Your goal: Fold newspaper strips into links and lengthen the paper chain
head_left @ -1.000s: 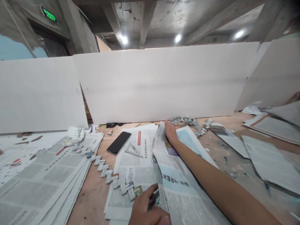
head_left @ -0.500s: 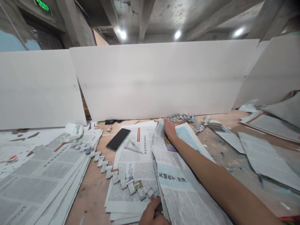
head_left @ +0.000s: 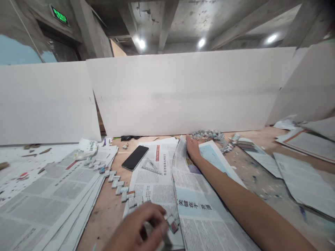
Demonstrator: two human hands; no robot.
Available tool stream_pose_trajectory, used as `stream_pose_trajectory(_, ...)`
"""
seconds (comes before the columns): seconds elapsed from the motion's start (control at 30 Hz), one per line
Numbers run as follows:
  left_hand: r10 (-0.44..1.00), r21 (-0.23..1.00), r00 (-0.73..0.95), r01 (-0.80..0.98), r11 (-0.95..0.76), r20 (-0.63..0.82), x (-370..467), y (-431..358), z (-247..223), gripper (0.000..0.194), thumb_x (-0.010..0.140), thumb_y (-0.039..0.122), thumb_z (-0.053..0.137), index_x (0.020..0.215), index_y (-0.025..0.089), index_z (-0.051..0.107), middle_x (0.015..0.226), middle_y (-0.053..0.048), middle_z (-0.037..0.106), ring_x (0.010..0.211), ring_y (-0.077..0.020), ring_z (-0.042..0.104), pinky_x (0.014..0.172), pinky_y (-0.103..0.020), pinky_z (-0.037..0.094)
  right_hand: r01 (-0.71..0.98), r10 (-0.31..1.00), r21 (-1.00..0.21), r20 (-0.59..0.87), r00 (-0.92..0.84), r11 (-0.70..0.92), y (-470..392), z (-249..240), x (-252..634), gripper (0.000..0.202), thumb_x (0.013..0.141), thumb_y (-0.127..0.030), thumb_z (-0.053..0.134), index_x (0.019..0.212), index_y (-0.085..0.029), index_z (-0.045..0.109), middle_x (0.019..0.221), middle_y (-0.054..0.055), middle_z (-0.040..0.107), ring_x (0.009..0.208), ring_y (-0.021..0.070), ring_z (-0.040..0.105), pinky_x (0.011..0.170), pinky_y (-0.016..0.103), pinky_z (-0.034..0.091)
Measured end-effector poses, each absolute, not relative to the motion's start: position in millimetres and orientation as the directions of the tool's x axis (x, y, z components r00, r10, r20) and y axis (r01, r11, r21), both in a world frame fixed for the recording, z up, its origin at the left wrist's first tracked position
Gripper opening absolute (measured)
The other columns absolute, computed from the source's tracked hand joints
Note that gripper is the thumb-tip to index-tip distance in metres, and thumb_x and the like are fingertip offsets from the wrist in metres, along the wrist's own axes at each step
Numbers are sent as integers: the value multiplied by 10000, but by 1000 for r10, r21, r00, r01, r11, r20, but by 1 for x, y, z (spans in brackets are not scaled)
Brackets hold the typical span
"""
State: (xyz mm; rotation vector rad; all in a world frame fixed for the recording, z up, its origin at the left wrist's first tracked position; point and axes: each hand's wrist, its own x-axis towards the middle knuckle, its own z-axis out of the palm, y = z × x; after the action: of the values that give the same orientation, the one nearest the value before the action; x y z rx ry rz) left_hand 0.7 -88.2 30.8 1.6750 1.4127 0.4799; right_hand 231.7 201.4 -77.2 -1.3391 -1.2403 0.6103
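A sheet of newspaper (head_left: 199,205) stands partly lifted and bent on top of other newspaper in front of me. At its far edge, my right hand (head_left: 193,148) grips the paper with its fingers, which are mostly hidden behind the sheet. Low in the view, my left hand (head_left: 142,225) hovers over a zigzag chain of folded paper (head_left: 119,187), slightly blurred. Its fingers are curled, with a gap between thumb and forefinger. The near end of the chain shows just right of the fingertips. A clear set square (head_left: 151,166) lies on the newspaper underneath.
A black phone (head_left: 135,157) rests beside the set square. Newspaper stacks (head_left: 62,198) spread on the left, topped by a white plastic packet (head_left: 87,148). Another folded-paper chain (head_left: 209,135) coils near the white partition (head_left: 178,94). More papers (head_left: 306,177) lie on the right.
My left hand has left the newspaper's near edge and moved up and left over the paper chain. My right hand keeps its grip. The view has shifted slightly.
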Motion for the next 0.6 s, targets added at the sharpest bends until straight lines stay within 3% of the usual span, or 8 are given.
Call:
stream_pose_trajectory(0.07,961,702,187,712,10,-204,-23,-60,40,309,910,477,465,917,227,647,972,-24,715,913,-212,645,785,-276,471,314,899,-924,316,303,219,201,-77,231,450,900,-550,371,576,-263,248,504,-67,250,514,129,288,481,271,227)
stream_pose_trajectory(0.23,992,363,-41,928,82,-122,-71,12,36,348,895,425,417,937,176,656,982,-103,721,885,-286,670,751,-366,496,331,892,-909,353,282,254,200,-76,230,446,912,-540,363,588,-263,231,515,-66,235,514,127,283,485,271,223)
stream_pose_trajectory(0.27,994,344,-42,936,75,-102,-73,20,32,354,895,403,416,995,162,655,1039,-130,714,930,-306,668,772,-389,501,336,890,-904,362,276,263,199,-75,230,444,914,-538,361,592,-263,226,517,-66,233,514,127,284,486,270,224)
stream_pose_trajectory(0.33,997,335,32,942,-8,-67,-66,30,22,354,872,385,487,1116,181,644,1214,-125,668,1125,-308,610,912,-392,476,352,885,-893,383,263,282,199,-74,230,443,920,-532,352,595,-263,217,517,-64,233,511,128,288,488,271,225)
stream_pose_trajectory(0.43,954,338,295,904,-261,-52,-40,36,4,486,888,412,528,1331,211,539,1449,-109,515,1341,-284,458,1094,-405,367,395,874,-862,427,229,318,197,-74,229,452,935,-525,322,581,-259,228,510,-57,252,512,136,303,498,274,227)
stream_pose_trajectory(0.5,919,302,393,881,-365,-34,-22,39,-3,528,900,400,542,1385,198,489,1497,-127,456,1391,-290,395,1134,-434,323,436,863,-828,468,189,354,195,-73,227,461,945,-514,315,570,-252,266,512,-50,298,525,145,335,517,276,242)
stream_pose_trajectory(0.6,920,250,392,891,-378,-6,-1,37,-1,511,897,309,560,1378,153,488,1485,-173,457,1383,-321,402,1118,-478,344,498,839,-759,533,107,419,190,-70,224,425,951,-470,347,601,-232,387,572,-28,442,598,166,426,581,272,294)
